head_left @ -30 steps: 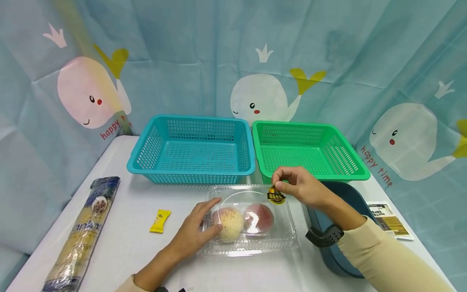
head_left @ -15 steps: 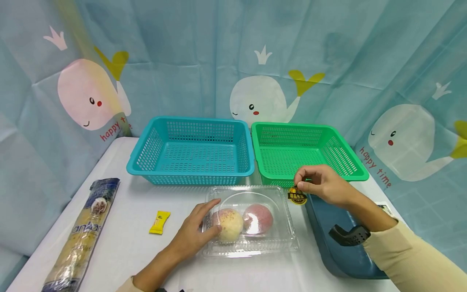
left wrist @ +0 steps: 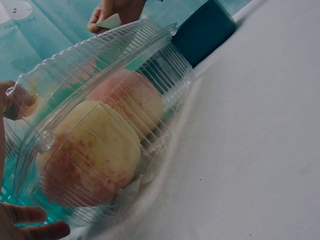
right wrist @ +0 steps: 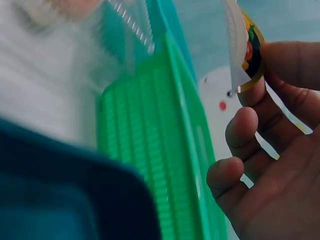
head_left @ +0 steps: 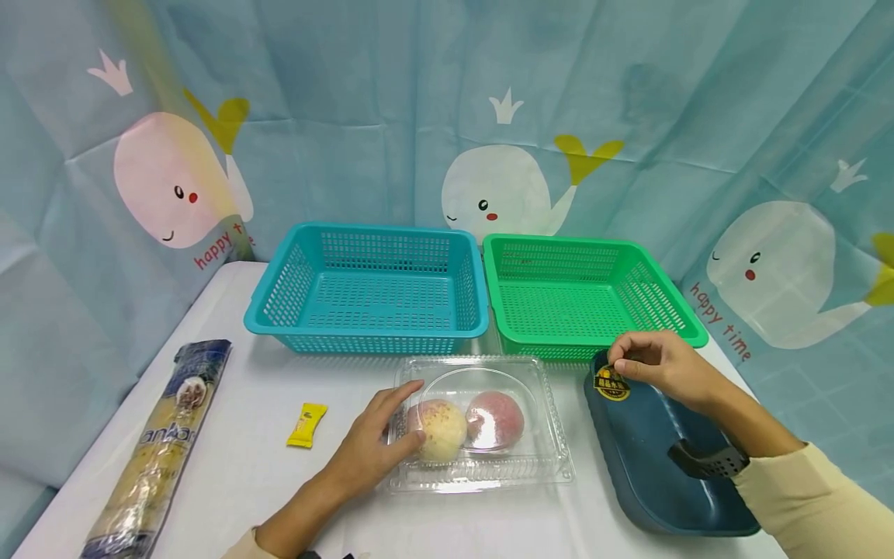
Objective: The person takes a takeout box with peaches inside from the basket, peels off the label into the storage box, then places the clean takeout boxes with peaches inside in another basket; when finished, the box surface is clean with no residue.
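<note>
A clear plastic clamshell box [head_left: 541, 446] sits in the middle of the table with its lid down. Through the lid I see a yellowish peach [head_left: 443, 432] and a pink peach [head_left: 497, 420]. My left hand [head_left: 370, 439] rests on the box's left end, fingers and thumb spread over the lid. Between right thumb and fingertips, my right hand [head_left: 663, 370] pinches a round black-and-gold sticker [head_left: 611, 384], above the far end of a dark blue bin [head_left: 649, 466]. The right wrist view shows the sticker's pale back, curling away from the fingers.
Behind the box stand a blue basket [head_left: 377, 341] and a green basket [head_left: 552, 351], side by side. To the left lie a small yellow packet [head_left: 306, 425] and a long bag of food [head_left: 157, 442]. A printed curtain [head_left: 391, 171] hangs behind.
My right hand has carried the sticker from the box's upper right corner rightward to above the dark blue bin. My left hand has stayed on the box.
</note>
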`<state>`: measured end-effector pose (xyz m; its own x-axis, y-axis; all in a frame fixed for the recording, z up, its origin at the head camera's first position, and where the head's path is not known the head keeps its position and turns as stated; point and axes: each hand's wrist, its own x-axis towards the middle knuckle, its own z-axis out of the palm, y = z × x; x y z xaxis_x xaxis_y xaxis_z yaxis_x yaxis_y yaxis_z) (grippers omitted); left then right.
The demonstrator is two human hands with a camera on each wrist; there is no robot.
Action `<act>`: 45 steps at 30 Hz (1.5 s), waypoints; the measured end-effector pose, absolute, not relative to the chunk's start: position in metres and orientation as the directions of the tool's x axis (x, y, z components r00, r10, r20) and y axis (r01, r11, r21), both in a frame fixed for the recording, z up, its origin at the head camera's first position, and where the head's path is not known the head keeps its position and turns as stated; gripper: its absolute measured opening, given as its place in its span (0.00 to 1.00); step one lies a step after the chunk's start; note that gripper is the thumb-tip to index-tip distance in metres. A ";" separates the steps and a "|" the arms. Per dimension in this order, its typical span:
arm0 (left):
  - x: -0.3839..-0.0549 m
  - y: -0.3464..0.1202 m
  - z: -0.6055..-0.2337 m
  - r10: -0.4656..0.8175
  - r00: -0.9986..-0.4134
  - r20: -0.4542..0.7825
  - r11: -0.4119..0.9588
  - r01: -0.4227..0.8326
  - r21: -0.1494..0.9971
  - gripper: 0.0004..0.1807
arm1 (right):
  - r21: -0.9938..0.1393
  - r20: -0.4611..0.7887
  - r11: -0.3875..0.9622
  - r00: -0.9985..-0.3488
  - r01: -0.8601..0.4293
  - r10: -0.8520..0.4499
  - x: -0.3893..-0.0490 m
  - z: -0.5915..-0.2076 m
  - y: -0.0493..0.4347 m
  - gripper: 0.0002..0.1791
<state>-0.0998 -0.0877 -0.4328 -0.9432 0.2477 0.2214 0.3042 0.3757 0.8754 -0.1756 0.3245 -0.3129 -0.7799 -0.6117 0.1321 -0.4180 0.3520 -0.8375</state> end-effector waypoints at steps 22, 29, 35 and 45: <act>-0.100 -0.087 -0.436 0.259 -0.943 0.208 0.381 0.298 0.875 0.35 | -0.704 0.037 0.572 -0.826 -0.422 -0.563 -0.178 -0.376 0.385 0.06; -0.102 -0.086 -0.435 0.263 -0.943 0.202 0.368 0.292 0.883 0.36 | -0.671 0.026 0.601 -0.824 -0.434 -0.567 -0.180 -0.392 0.393 0.06; -0.101 -0.087 -0.433 0.261 -0.943 0.208 0.373 0.297 0.879 0.35 | -0.664 0.006 0.619 -0.831 -0.419 -0.556 -0.181 -0.400 0.395 0.06; -0.101 -0.088 -0.434 0.249 -0.943 0.221 0.376 0.305 0.875 0.35 | -0.621 0.027 0.646 -0.835 -0.444 -0.549 -0.185 -0.413 0.396 0.06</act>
<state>-0.1007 -0.0881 -0.4340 -0.9428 0.2492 0.2215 0.3050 0.3764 0.8748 -0.1848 0.3964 -0.4129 -0.8353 -0.5491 0.0268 -0.4445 0.6459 -0.6207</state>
